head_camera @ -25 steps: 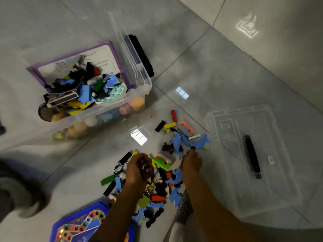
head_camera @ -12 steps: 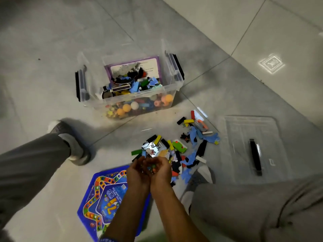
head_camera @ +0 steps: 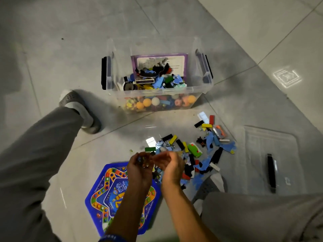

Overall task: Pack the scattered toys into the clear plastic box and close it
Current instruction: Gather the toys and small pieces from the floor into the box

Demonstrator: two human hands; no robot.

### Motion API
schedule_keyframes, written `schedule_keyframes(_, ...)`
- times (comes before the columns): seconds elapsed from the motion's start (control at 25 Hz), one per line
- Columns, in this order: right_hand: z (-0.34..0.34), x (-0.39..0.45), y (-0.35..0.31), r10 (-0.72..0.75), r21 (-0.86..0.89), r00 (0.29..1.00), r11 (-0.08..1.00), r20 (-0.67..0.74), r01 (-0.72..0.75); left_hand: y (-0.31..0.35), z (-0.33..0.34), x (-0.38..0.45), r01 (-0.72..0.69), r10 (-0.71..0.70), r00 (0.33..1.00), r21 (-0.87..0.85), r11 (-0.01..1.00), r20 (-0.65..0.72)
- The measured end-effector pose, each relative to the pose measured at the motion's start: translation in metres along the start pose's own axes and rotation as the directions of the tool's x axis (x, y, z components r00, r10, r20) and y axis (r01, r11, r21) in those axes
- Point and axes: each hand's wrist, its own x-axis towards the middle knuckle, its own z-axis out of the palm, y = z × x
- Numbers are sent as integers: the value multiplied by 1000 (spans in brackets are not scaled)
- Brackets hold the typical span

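Note:
The clear plastic box (head_camera: 201, 91) stands open on the floor, partly filled with toys, balls and a purple card. Its clear lid (head_camera: 258, 154) with a black handle lies flat at the right. Scattered toys (head_camera: 195, 151), blocks and blue foam pieces, lie between box and lid. My left hand (head_camera: 139, 168) is cupped and holds several small toy pieces above the near edge of the pile. My right hand (head_camera: 170, 165) is beside it, fingers loosely curled toward the left hand; I cannot tell whether it holds anything.
A blue star-shaped game board (head_camera: 111, 198) lies on the tiled floor under my forearms. My legs in grey trousers and grey shoes (head_camera: 78, 109) flank the pile on the left and right (head_camera: 208, 187).
Both hands lifted off the pile and came together, the left carrying small pieces. The view pulled back and upward, so the box now sits farther away at centre.

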Motion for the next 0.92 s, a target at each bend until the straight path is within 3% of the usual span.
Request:
schedule_keyframes(0.08,-18,34,-2,-4,-50,995,999,-100,-1,4,-1,20,30,-30,1000,52,998,5)
schedule_keyframes(0.28,-64,101,36,214,-88,905,961,-368,-263,11,-22,43,143,-121,986,215,966,-111)
schedule_keyframes(0.52,-13,83,70,216,-297,971,925,-98,-236,50,-70,57,96,-33,959,213,972,-281)
schedule_keyframes(0.92,2,74,79,176,-459,981,867,-83,-195,57,-47,56,91,-50,989,294,952,-142)
